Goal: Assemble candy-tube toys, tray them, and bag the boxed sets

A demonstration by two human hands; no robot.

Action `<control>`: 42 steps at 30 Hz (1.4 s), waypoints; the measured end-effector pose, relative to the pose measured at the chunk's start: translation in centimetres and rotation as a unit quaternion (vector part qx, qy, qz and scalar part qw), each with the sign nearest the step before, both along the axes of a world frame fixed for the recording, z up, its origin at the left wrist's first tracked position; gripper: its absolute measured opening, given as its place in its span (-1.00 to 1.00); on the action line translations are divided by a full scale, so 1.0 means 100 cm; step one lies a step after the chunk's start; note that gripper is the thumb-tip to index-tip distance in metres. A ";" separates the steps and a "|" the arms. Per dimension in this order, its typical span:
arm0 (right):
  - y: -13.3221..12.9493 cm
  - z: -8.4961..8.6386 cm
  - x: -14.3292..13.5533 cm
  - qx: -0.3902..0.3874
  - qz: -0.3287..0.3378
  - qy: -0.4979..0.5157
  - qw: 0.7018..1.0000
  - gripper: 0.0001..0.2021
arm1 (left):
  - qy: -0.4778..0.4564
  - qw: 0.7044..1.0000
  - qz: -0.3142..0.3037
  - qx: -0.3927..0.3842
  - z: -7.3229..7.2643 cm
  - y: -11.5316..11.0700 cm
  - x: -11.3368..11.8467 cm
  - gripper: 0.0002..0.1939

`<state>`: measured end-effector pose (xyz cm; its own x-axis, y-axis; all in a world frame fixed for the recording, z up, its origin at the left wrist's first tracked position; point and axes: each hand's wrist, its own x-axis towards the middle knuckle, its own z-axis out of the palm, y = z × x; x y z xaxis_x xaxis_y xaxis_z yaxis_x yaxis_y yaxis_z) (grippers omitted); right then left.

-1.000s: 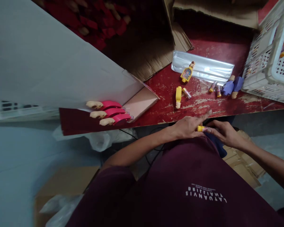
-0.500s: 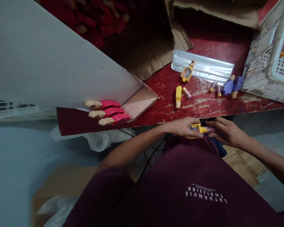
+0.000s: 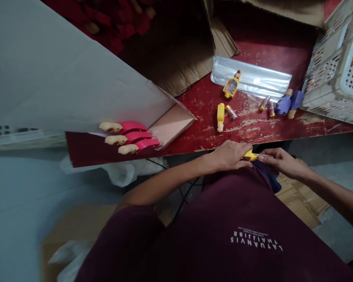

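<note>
left hand [image 3: 231,156] grasping yellow toy [image 3: 250,156], right hand [image 3: 278,160] pinching its end, red table [image 3: 206,138] just beyond

I see the desk [image 3: 253,127] as painted wood, its red surface scuffed rough toward the front edge. The bag [image 3: 259,78] reads to me as glossy clear plastic, the carton [image 3: 188,72] as matt corrugated cardboard, the held toy [image 3: 249,156] as smooth plastic, the shirt [image 3: 223,203] as matt cloth.
</note>
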<state>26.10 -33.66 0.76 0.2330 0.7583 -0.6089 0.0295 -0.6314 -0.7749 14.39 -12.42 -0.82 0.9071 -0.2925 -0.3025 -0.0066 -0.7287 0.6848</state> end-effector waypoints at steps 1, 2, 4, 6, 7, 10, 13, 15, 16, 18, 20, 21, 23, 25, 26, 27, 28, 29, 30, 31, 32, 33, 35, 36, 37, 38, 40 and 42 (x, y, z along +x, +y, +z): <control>0.001 0.001 0.003 0.046 0.025 -0.068 0.996 -0.44 | 0.019 0.999 0.015 -0.030 -0.002 0.003 0.002 -0.55; 0.002 0.001 0.006 0.100 0.059 -0.151 0.982 -0.49 | 0.042 0.996 0.031 -0.073 -0.004 0.007 0.003 -0.54; 0.003 0.003 0.011 0.198 0.137 -0.298 0.924 -0.57 | 0.095 0.976 0.053 -0.187 -0.007 0.014 0.007 -0.52; 0.004 0.005 0.014 0.262 0.193 -0.378 0.867 -0.64 | 0.144 0.942 0.055 -0.299 -0.009 0.018 0.009 -0.53; 0.005 0.006 0.014 0.285 0.205 -0.392 0.850 -0.66 | 0.165 0.925 0.053 -0.338 -0.009 0.019 0.010 -0.54; 0.006 0.010 0.012 0.323 0.212 -0.382 0.840 -0.70 | 0.216 0.895 0.060 -0.385 -0.008 0.018 0.009 -0.56; 0.007 0.016 0.010 0.304 0.212 -0.360 0.856 -0.77 | 0.260 0.872 0.070 -0.410 -0.008 0.016 0.007 -0.53; 0.007 0.020 0.010 0.280 0.210 -0.351 0.869 -0.79 | 0.273 0.861 0.068 -0.424 -0.009 0.016 0.006 -0.52; 0.007 0.022 0.010 0.270 0.207 -0.347 0.874 -0.80 | 0.272 0.859 0.067 -0.428 -0.009 0.016 0.006 -0.52; 0.007 0.024 0.011 0.254 0.200 -0.347 0.880 -0.80 | 0.263 0.860 0.066 -0.432 -0.009 0.015 0.008 -0.54; 0.006 0.025 0.011 0.242 0.197 -0.349 0.884 -0.79 | 0.254 0.864 0.062 -0.431 -0.007 0.016 0.010 -0.56; 0.005 0.025 0.011 0.238 0.195 -0.348 0.885 -0.79 | 0.251 0.867 0.058 -0.427 -0.006 0.017 0.011 -0.57; 0.003 0.026 0.010 0.238 0.191 -0.347 0.887 -0.80 | 0.250 0.874 0.048 -0.414 -0.003 0.020 0.011 -0.60; 0.000 0.026 0.010 0.248 0.190 -0.358 0.880 -0.82 | 0.267 0.877 0.044 -0.397 0.001 0.025 0.009 -0.59; -0.002 0.027 0.010 0.256 0.195 -0.371 0.871 -0.82 | 0.278 0.876 0.047 -0.392 0.003 0.027 0.007 -0.57; -0.004 0.027 0.011 0.267 0.205 -0.386 0.859 -0.82 | 0.288 0.872 0.052 -0.392 0.004 0.028 0.005 -0.55; -0.006 0.026 0.013 0.277 0.221 -0.402 0.844 -0.82 | 0.300 0.866 0.057 -0.396 0.005 0.028 0.003 -0.52; -0.008 0.026 0.014 0.286 0.239 -0.413 0.831 -0.81 | 0.312 0.858 0.060 -0.403 0.006 0.028 0.001 -0.50; -0.010 0.025 0.017 0.290 0.258 -0.419 0.821 -0.80 | 0.321 0.851 0.060 -0.412 0.006 0.026 -0.001 -0.48; -0.012 0.024 0.019 0.290 0.273 -0.420 0.816 -0.80 | 0.327 0.843 0.059 -0.422 0.006 0.024 -0.003 -0.46; -0.014 0.022 0.020 0.287 0.284 -0.417 0.815 -0.81 | 0.330 0.837 0.059 -0.433 0.007 0.022 -0.003 -0.46; -0.016 0.021 0.022 0.282 0.290 -0.411 0.817 -0.81 | 0.328 0.833 0.059 -0.442 0.007 0.019 -0.004 -0.47; -0.019 0.021 0.021 0.274 0.290 -0.399 0.826 -0.82 | 0.304 0.836 0.061 -0.453 0.009 0.015 -0.004 -0.50; -0.020 0.022 0.020 0.269 0.281 -0.393 0.833 -0.83 | 0.283 0.847 0.058 -0.446 0.010 0.014 -0.004 -0.52; -0.019 0.024 0.017 0.261 0.266 -0.383 0.845 -0.84 | 0.254 0.866 0.054 -0.428 0.012 0.013 -0.004 -0.54; -0.018 0.027 0.014 0.251 0.243 -0.368 0.862 -0.83 | 0.216 0.890 0.048 -0.399 0.014 0.013 -0.004 -0.54; -0.013 0.033 0.006 0.206 0.176 -0.305 0.913 -0.76 | 0.119 0.941 0.034 -0.315 0.016 0.012 -0.006 -0.54; -0.006 0.038 0.001 0.119 0.087 -0.191 0.970 -0.66 | 0.021 0.977 0.019 -0.210 0.016 0.012 -0.009 -0.51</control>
